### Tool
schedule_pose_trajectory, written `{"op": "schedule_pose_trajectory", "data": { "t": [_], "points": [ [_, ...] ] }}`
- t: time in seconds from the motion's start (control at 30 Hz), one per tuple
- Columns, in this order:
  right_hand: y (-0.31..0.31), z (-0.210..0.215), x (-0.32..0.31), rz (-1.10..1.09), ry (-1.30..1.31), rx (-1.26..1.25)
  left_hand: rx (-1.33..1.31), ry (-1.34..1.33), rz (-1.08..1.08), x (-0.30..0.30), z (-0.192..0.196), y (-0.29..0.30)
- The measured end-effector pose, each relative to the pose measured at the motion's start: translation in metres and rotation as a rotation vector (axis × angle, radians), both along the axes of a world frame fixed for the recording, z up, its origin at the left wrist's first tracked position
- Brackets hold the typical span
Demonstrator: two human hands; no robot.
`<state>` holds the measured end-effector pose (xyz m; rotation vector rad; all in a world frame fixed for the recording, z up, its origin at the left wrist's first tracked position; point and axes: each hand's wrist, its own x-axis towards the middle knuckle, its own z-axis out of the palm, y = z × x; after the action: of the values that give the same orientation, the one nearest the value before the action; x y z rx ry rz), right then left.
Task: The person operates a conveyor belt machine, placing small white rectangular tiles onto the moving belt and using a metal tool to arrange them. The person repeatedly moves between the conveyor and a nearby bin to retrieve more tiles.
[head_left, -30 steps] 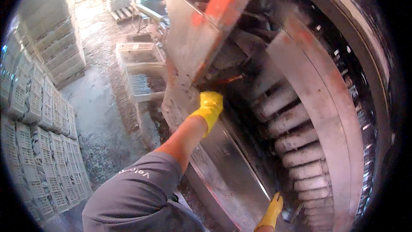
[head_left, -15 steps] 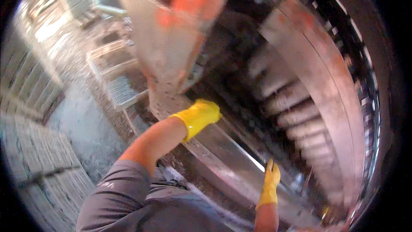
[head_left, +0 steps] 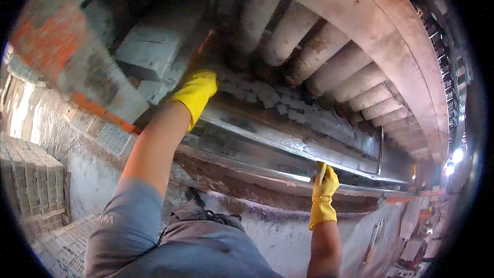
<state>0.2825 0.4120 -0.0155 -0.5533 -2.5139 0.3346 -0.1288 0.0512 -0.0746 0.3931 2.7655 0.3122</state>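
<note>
Blocks (head_left: 267,95), small and grey, lie in a row on the ledge inside the machine, just under the rollers; that's where my left hand goes. Near first: my grey shorts and shirt fill the bottom of the view. Right hand (head_left: 324,185), yellow glove, fingers curled over the steel rail (head_left: 288,146) at the machine's front lip, thumb up; it grips the rail, nothing else in it. Left hand (head_left: 195,92), yellow glove too, arm stretched up and in, fingers together and pushed flat against the near end of the block row; whether it pinches a block I cannot tell, the fingertips are hidden in the dark gap.

Progress, my guess only: many blocks sit on the ledge untouched, none in my hand in the open, so most of the clearing or feeding looks left to do.

Further in: fat dusty rollers (head_left: 329,67) fan out above the blocks, close overhead, leaving a tight slot for the hand. A big curved ring (head_left: 391,36) arches over them. One large pale block (head_left: 154,46) sits up left beside my wrist and narrows the reach. An orange and grey chute (head_left: 56,51), blurred, hangs at far left. Down left on the floor, stacks of grey bricks (head_left: 31,180).
</note>
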Motion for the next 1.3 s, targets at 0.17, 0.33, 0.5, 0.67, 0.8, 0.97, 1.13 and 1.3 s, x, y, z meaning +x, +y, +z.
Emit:
{"op": "schedule_pose_trajectory", "data": {
  "t": [0.17,0.33,0.5,0.67,0.8,0.97,1.13,1.3],
  "points": [
    [0.000,0.007,-0.005,0.110,0.049,0.010,-0.018,-0.020,0.182,-0.077,-0.105,0.001],
    [0.004,0.003,0.008,0.059,-0.035,0.053,-0.130,-0.008,0.327,-0.062,-0.034,0.036],
    [0.004,0.010,0.006,0.092,-0.123,0.032,0.007,0.280,0.137,-0.111,-0.159,0.004],
    [0.010,0.011,0.001,0.091,-0.153,0.070,0.084,0.377,0.094,-0.125,-0.185,-0.001],
    [0.008,0.009,0.004,0.050,-0.138,0.031,-0.057,-0.069,0.198,-0.134,-0.120,0.033],
    [0.010,0.014,0.000,0.081,-0.168,0.039,-0.092,0.213,0.174,-0.147,-0.158,0.009],
    [0.013,0.013,0.002,0.102,-0.163,0.074,0.014,0.792,0.080,-0.098,-0.193,0.021],
    [0.011,0.018,0.006,0.052,-0.261,0.020,0.093,0.721,-0.097,-0.094,-0.196,0.029]
  ]
}}
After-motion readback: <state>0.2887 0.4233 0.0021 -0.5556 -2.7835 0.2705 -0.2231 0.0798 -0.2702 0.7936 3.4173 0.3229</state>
